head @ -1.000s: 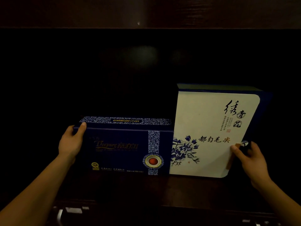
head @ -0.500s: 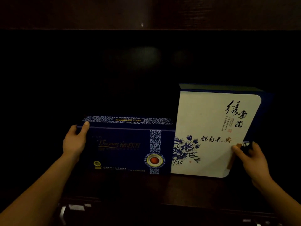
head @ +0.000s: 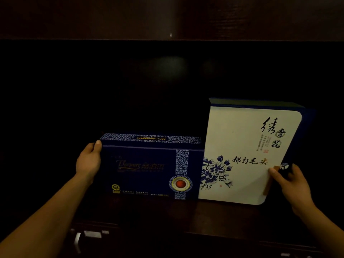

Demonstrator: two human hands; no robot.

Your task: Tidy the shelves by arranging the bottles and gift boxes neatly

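Two gift boxes stand side by side on a dark wooden shelf (head: 186, 216). The dark blue gift box (head: 149, 168), long and low with gold lettering and a patterned band, is on the left. Its right end touches the taller white gift box (head: 242, 146), which has blue flowers and black calligraphy. My left hand (head: 89, 161) grips the blue box's left end, thumb on the top corner. My right hand (head: 290, 183) holds the white box's lower right edge, next to its small clasp. No bottles are in view.
The shelf recess behind and to the left of the boxes is very dark. A wooden board (head: 167, 17) runs across the top. Below the shelf's front edge, small pale metal fittings (head: 87, 235) show at the lower left.
Both boxes and both hands have shifted slightly to the right in the picture. The grips are unchanged and the boxes stay pressed together.
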